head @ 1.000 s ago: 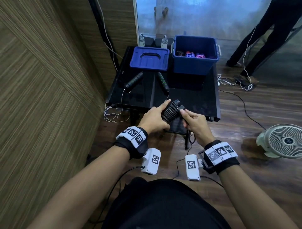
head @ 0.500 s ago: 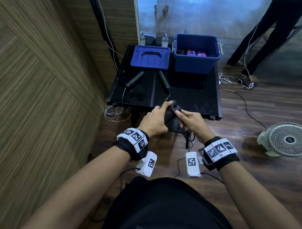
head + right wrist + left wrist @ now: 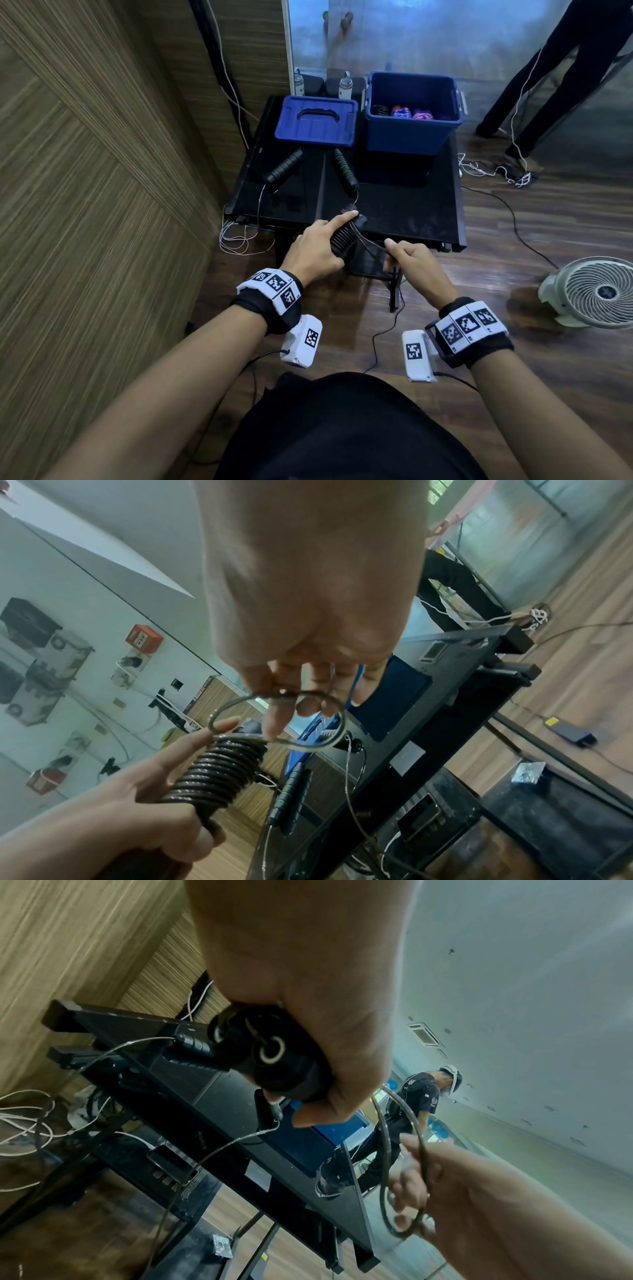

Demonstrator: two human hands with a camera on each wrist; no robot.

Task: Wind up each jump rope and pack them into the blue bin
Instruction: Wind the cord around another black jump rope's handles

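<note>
My left hand [image 3: 317, 248] grips a black jump rope's handles [image 3: 274, 1056], with the cord coiled tightly round them [image 3: 219, 772]; its index finger lies along the top of the bundle [image 3: 343, 238]. My right hand [image 3: 407, 257] pinches the last loose loop of cord [image 3: 284, 718] just right of the bundle, near the table's front edge. A second rope with black, green-ringed handles [image 3: 345, 168] lies unwound on the black table [image 3: 411, 212]. The blue bin [image 3: 411, 113] at the back right holds several wound ropes.
The bin's blue lid [image 3: 317, 121] lies left of it. The second rope's thin cord [image 3: 239, 240] hangs off the table's front left. A white fan [image 3: 596, 291] stands on the floor at right. A person's legs [image 3: 548, 75] stand beyond the bin. Cables trail on the floor.
My right hand has drawn away to the right of the bundle, pulling out a loop of cord. The left hand keeps its grip, its index finger now stretched over the coil.
</note>
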